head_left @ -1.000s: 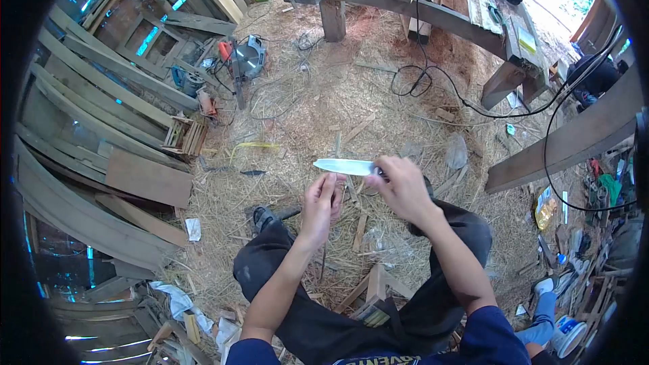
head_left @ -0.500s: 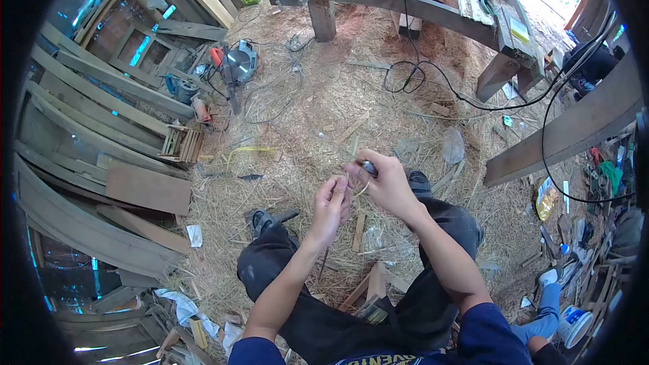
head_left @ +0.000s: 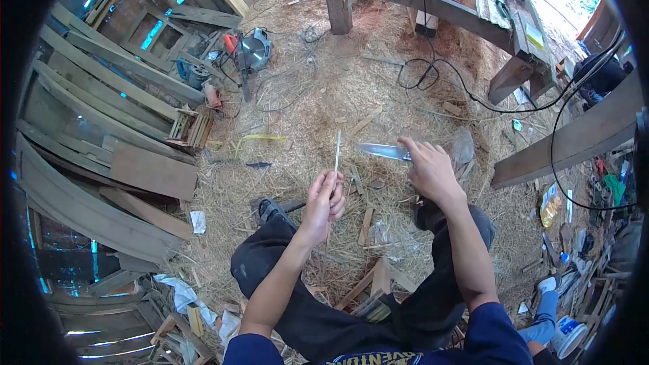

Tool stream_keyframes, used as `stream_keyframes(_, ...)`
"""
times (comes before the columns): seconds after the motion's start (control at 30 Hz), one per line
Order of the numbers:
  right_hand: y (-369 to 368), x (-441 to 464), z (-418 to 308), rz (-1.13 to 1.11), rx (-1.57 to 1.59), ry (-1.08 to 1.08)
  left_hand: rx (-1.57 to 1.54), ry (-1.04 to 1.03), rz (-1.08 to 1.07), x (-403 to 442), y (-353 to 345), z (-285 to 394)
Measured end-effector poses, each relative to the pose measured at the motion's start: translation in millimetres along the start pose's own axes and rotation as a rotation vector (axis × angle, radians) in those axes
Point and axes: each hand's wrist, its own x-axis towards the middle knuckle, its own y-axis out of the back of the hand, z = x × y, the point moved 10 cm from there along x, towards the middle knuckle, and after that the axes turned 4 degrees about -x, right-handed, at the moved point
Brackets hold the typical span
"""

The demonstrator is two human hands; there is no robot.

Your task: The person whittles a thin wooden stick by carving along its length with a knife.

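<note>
My left hand point(head_left: 324, 204) is closed around a thin pale strip of wood or bamboo point(head_left: 338, 149), whose upper end points up and away from me. To the right, my right hand point(head_left: 433, 172) grips a knife point(head_left: 382, 151) by its handle. The shiny blade points left toward the strip, with a small gap between them. My fingers cover most of the knife's handle. Both hands are above the shavings-covered floor, between my knees.
A circular saw point(head_left: 255, 51) and other power tools lie at the left by stacked boards point(head_left: 152, 169). A wooden workbench point(head_left: 433, 3) stands ahead, with a black cable point(head_left: 466, 98) trailing from it. Another person's leg point(head_left: 544, 311) and a white bucket point(head_left: 568, 336) are at lower right.
My hands have moved apart. The right hand has swung right with the knife, its blade now in plain view, and the strip in my left hand stands more upright. The view has shifted slightly.
</note>
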Motion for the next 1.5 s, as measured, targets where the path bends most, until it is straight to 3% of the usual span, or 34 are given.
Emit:
stream_keyframes(0.07, 5.7, 3.8, -7.3, 0.052, 0.013, 0.052, -0.021, -0.012, -0.003, 1.8, -3.9, 1.3)
stream_keyframes(0.3, 13.8, 20.1, -21.7, 0.106, 0.467, -0.224, -0.089, -0.031, 0.011, 8.3, -13.3, 3.5)
stream_keyframes(0.63, 11.2, 19.3, -84.8, 0.051, 0.583, 0.170, 0.235, -0.092, 0.080, 13.3, -5.8, 2.8)
stream_keyframes(0.73, 11.4, 19.5, -83.2, 0.111, 0.555, 0.259, 0.439, -0.220, 0.092, 10.2, -11.2, 15.6)
stream_keyframes(0.97, 26.1, 10.7, -65.7, 0.155, 0.440, 0.270, 0.334, -0.169, 0.013, -2.6, -27.1, 6.8)
stream_keyframes(1.03, 37.6, 11.7, -17.4, 0.341, 0.349, 0.092, 0.195, -0.096, -0.043, -14.5, -39.6, 7.4)
stream_keyframes(1.1, 40.0, 5.8, 68.9, 0.539, 0.367, -0.345, 0.313, -0.106, -0.122, -24.6, -45.5, -1.9)
stream_keyframes(1.2, 56.9, -3.4, 91.0, 0.417, 0.301, -0.487, 0.331, -0.105, -0.097, -20.4, -30.7, 1.1)
stream_keyframes(1.3, 33.4, -12.1, 34.0, 0.290, 0.394, -0.238, 0.250, -0.120, -0.036, -2.5, -10.5, 18.9)
stream_keyframes(1.5, 19.6, 6.7, -40.7, 0.224, 0.638, -0.031, 0.160, -0.177, -0.032, 5.7, -26.8, 21.8)
